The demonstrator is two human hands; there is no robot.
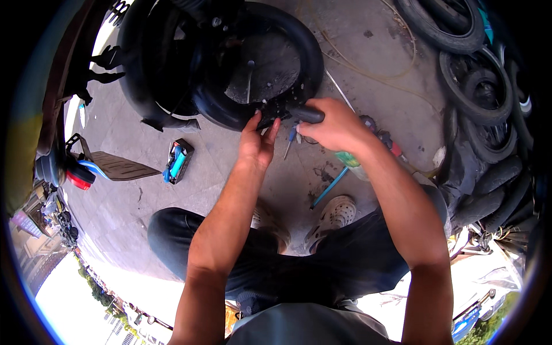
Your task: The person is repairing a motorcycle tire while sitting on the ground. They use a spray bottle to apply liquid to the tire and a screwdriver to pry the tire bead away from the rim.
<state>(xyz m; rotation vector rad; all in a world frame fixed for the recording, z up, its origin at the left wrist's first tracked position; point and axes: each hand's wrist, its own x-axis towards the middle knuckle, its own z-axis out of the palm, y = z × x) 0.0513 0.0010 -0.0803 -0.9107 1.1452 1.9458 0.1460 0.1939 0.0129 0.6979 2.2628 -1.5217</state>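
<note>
My left hand [259, 141] grips the lower edge of a black inner tube [305, 54], fingers bent upward around it, by some pale specks on the rubber. My right hand [339, 126] is closed on a thick black handle [306, 113] just beside them, against the tube; its working end is unclear. The tube lies against a dark wheel with a tire [138, 69]. Under my right hand are a blue-handled screwdriver [291, 135], a green bottle [349, 161] and a red and dark tool [393, 146], partly hidden by my arm.
Piled tires [460, 37] line the right. A small box of tools [183, 160], a cardboard sheet [123, 167] and a red object [77, 178] lie at left. A blue rod [329, 187] lies by my shoes; a thin hose [374, 75] loops across the floor.
</note>
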